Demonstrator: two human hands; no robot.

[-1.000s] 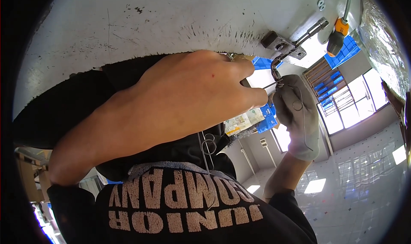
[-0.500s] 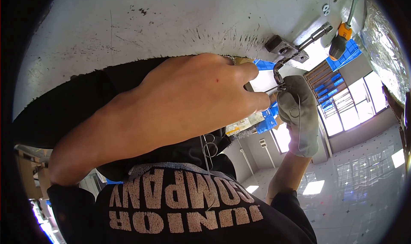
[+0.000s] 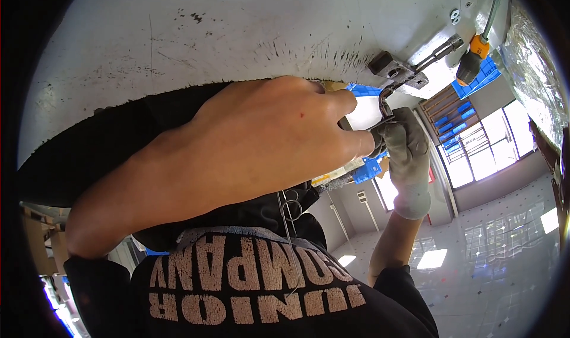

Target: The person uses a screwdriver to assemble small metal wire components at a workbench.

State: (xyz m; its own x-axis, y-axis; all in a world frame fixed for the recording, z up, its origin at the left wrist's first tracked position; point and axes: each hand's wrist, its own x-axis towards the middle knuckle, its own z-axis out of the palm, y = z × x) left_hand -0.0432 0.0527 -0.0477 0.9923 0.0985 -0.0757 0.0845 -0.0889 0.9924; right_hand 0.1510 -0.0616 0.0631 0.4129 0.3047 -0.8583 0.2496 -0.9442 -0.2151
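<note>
Since a moment ago my bare left hand has slid slightly right, meeting the gloved right hand at the bent metal hook, frame's upper right. Left fingers curl closed there; on what, I cannot tell. The right grips the hook, hanging under the bracket beside an orange-handled screwdriver.

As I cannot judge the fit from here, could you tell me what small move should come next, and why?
Probably ease the upper end of the bent metal rod up into the grey bracket on the white panel. The gloved right hand grips the rod's lower part, the bare left hand pinches beside it, and the tip sits just under the bracket.
</note>
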